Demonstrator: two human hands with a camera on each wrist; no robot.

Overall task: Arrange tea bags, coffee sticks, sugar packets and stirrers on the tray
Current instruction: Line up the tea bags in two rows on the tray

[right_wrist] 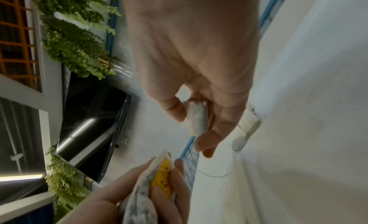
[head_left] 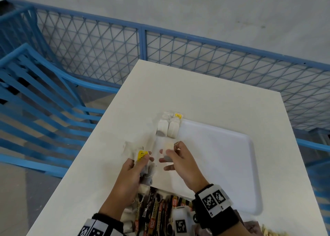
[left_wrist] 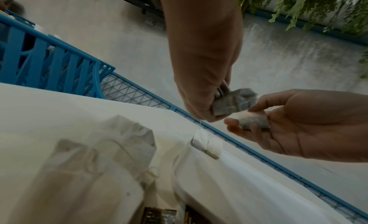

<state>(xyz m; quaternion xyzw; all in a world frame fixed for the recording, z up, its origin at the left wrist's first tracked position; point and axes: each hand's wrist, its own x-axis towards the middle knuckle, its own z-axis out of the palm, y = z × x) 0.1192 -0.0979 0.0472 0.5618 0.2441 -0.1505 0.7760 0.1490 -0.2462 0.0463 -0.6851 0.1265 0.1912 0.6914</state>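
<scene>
Both hands grasp tea bags: left hand (head_left: 135, 166) several, seemingly; right hand (head_left: 180, 161) one.

Tea bags (head_left: 168, 127) on tray's (head_left: 223, 164) corner

Setting looked like a staged indoor work area, not a home kitchen. White table (head_left: 205, 96) stood inside a blue mesh fence (head_left: 178, 49) that ran just behind its far edge. Blue slatted chairs (head_left: 35, 100) were stacked left of the table. Beyond the fence, a pale wall carried a dark wall-mounted screen (right_wrist: 89, 125) with hanging green ferns (right_wrist: 75, 43) above it.
</scene>
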